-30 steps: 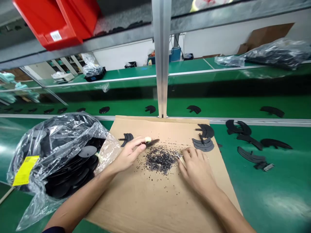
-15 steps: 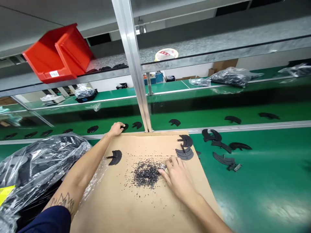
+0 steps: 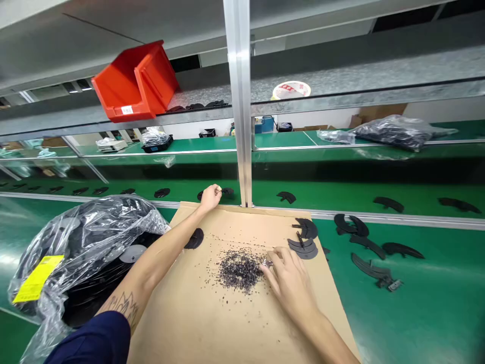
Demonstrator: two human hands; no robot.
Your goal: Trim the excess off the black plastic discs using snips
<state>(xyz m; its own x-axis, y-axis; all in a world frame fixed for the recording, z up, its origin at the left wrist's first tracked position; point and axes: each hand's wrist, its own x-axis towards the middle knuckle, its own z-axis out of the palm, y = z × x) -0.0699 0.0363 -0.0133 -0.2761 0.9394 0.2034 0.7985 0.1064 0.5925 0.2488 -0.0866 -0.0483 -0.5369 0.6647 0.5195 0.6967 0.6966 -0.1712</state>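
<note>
My left hand (image 3: 211, 197) reaches to the far edge of the cardboard, its fingers pinched at the near end of a black curved plastic part (image 3: 228, 191) on the green belt. Another black part lies partly hidden behind that hand. My right hand (image 3: 288, 277) rests at the right of a pile of tiny black pieces (image 3: 239, 271), fingers closed round a small shiny metal piece (image 3: 267, 263) whose kind is unclear. Two black fan-shaped parts (image 3: 303, 248) lie just beyond my right hand. One more dark part (image 3: 194, 239) sits partly behind my left forearm.
A plastic bag of black parts (image 3: 113, 217) stands at the left. Several curved parts (image 3: 367, 246) lie on the green bench to the right. An upright metal post (image 3: 242, 126) rises behind the cardboard (image 3: 197, 323). Overhead, a shelf holds a red bin (image 3: 129, 91) and a tape roll (image 3: 291, 90).
The view has swung left. My left hand has moved right along the belt, from one black part to the neighbouring one. My right hand stays by the pile with the metal piece.
</note>
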